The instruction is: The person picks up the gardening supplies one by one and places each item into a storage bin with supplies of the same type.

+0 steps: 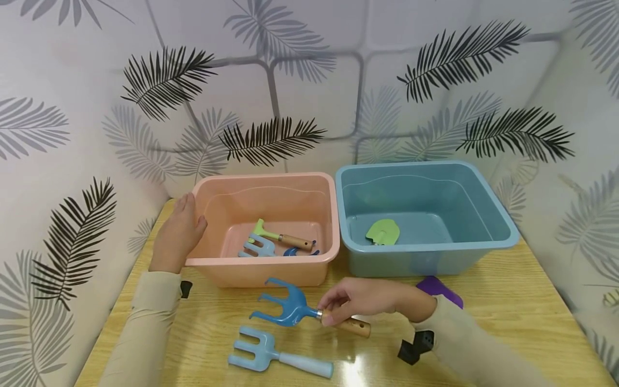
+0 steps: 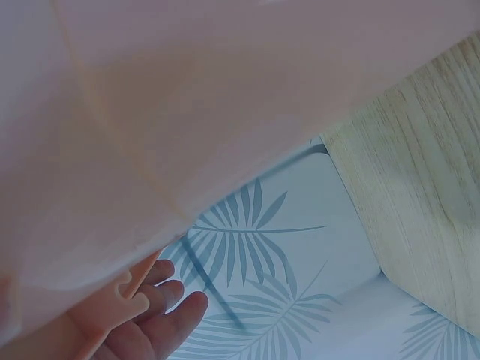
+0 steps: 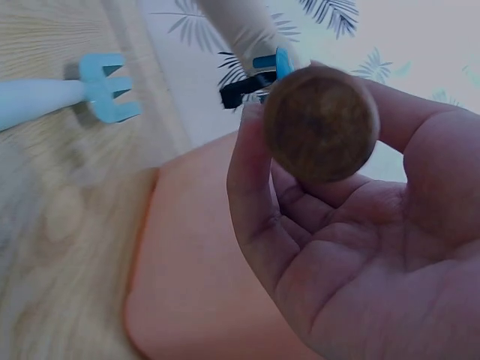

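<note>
Fingers and thumb of my right hand [image 1: 362, 298] pinch the wooden handle of a blue three-pronged hand rake [image 1: 292, 306], held above the table with its prongs to the left. In the right wrist view the handle's round end [image 3: 321, 124] faces the camera. My left hand [image 1: 179, 234] holds the left rim of the pink bin [image 1: 271, 271], the thumb on the inner side and the fingers outside. In the left wrist view those fingers [image 2: 176, 315] show beside the rim. Below the hand rake lies a light-blue garden fork [image 1: 261, 349] on the table.
Inside the pink bin are a green tool with a wooden handle [image 1: 297, 242], a light-blue fork [image 1: 261, 247] and a partly hidden dark-blue piece [image 1: 292, 251]. The blue bin [image 1: 430, 247] at right holds a green shovel head [image 1: 384, 231]. A purple object [image 1: 442, 290] lies partly behind my right wrist.
</note>
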`<state>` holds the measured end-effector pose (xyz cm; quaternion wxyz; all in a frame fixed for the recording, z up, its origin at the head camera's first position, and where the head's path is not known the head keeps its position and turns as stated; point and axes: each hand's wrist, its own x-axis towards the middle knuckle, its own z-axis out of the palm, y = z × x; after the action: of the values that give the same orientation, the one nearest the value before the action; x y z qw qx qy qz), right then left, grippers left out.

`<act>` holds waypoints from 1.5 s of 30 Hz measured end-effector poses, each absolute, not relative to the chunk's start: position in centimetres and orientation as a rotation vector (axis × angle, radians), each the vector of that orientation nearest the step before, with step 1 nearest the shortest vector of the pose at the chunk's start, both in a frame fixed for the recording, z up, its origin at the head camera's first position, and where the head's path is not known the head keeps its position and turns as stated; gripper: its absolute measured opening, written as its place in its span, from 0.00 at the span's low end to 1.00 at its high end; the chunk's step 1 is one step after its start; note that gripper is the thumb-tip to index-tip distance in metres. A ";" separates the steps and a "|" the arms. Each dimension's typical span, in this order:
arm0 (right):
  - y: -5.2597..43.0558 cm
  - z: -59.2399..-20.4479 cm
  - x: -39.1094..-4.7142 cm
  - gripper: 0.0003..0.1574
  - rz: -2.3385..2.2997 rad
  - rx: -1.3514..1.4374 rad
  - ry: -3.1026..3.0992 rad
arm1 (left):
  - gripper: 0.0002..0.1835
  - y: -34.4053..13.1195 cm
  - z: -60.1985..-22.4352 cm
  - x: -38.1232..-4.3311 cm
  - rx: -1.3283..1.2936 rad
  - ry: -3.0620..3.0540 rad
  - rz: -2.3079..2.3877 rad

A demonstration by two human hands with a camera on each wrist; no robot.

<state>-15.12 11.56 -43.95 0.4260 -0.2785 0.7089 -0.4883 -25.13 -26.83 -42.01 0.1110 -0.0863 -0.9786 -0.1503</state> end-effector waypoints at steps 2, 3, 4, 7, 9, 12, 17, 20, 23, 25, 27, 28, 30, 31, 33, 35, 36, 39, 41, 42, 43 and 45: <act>11.9 -42.9 -15.2 0.15 -1.218 -0.719 1.763 | 0.33 -26.8 -42.0 -25.1 -0.252 -2.875 -0.440; 12.0 -42.5 -15.3 0.15 -1.218 -0.733 1.754 | 0.33 -26.8 -42.0 -25.1 -0.251 -2.877 -0.440; 12.2 -42.0 -15.4 0.15 -1.214 -0.753 1.755 | 0.33 -26.8 -42.0 -25.1 -0.250 -2.878 -0.442; 12.7 -40.4 -15.7 0.16 -1.193 -0.807 1.786 | 0.33 -26.8 -42.0 -25.2 -0.250 -2.879 -0.445; 12.9 -39.4 -16.0 0.16 -1.176 -0.826 1.820 | 0.33 -26.9 -42.1 -25.3 -0.249 -2.883 -0.451; 13.1 -37.9 -16.3 0.17 -1.173 -0.822 1.865 | 0.34 -26.9 -42.1 -25.3 -0.243 -2.894 -0.454; 13.3 -35.7 -17.1 0.21 -1.185 -0.755 1.933 | 0.34 -27.0 -42.1 -25.4 -0.243 -2.902 -0.451; 13.2 -34.7 -17.7 0.23 -1.174 -0.707 1.990 | 0.34 -27.0 -42.0 -25.3 -0.242 -2.899 -0.450; 13.2 -34.1 -18.5 0.23 -1.197 -0.686 2.004 | 0.33 -26.9 -41.9 -25.2 -0.245 -2.897 -0.450; 13.1 -33.7 -19.1 0.24 -1.218 -0.683 1.993 | 0.33 -26.8 -41.9 -25.2 -0.250 -2.889 -0.450; 13.0 -33.3 -19.8 0.23 -1.245 -0.688 1.958 | 0.33 -26.8 -41.9 -25.2 -0.253 -2.885 -0.446; 12.9 -33.0 -20.1 0.23 -1.251 -0.695 1.945 | 0.33 -26.8 -41.9 -25.2 -0.251 -2.886 -0.445; 12.7 -32.6 -20.8 0.22 -1.250 -0.711 1.932 | 0.33 -26.9 -42.0 -25.3 -0.248 -2.885 -0.439; 12.5 -32.3 -21.2 0.21 -1.250 -0.714 1.925 | 0.33 -26.9 -42.0 -25.3 -0.244 -2.889 -0.434; 12.2 -32.0 -21.9 0.20 -1.244 -0.705 1.930 | 0.33 -27.0 -42.0 -25.3 -0.238 -2.895 -0.432; 11.9 -31.9 -22.6 0.19 -1.241 -0.694 1.935 | 0.33 -26.9 -42.1 -25.3 -0.240 -2.896 -0.436; 11.7 -31.8 -23.0 0.19 -1.244 -0.682 1.933 | 0.33 -26.9 -42.1 -25.3 -0.242 -2.892 -0.438; 11.1 -31.7 -24.0 0.19 -1.231 -0.655 1.944 | 0.33 -26.9 -42.1 -25.3 -0.256 -2.877 -0.450; 10.6 -31.6 -24.7 0.18 -1.219 -0.649 1.952 | 0.32 -26.9 -42.2 -25.2 -0.260 -2.869 -0.451; 10.3 -31.5 -25.0 0.18 -1.216 -0.642 1.952 | 0.32 -26.8 -42.2 -25.2 -0.259 -2.867 -0.448; 10.0 -31.5 -25.3 0.18 -1.212 -0.635 1.955 | 0.32 -26.8 -42.1 -25.2 -0.259 -2.867 -0.447; 9.5 -31.4 -25.9 0.18 -1.205 -0.614 1.965 | 0.32 -26.8 -42.2 -25.3 -0.264 -2.857 -0.437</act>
<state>-25.91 9.48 -31.40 0.3690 -0.2393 0.7655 -0.4696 -25.26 -26.84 -42.17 0.1195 -0.0903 -0.9773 -0.1496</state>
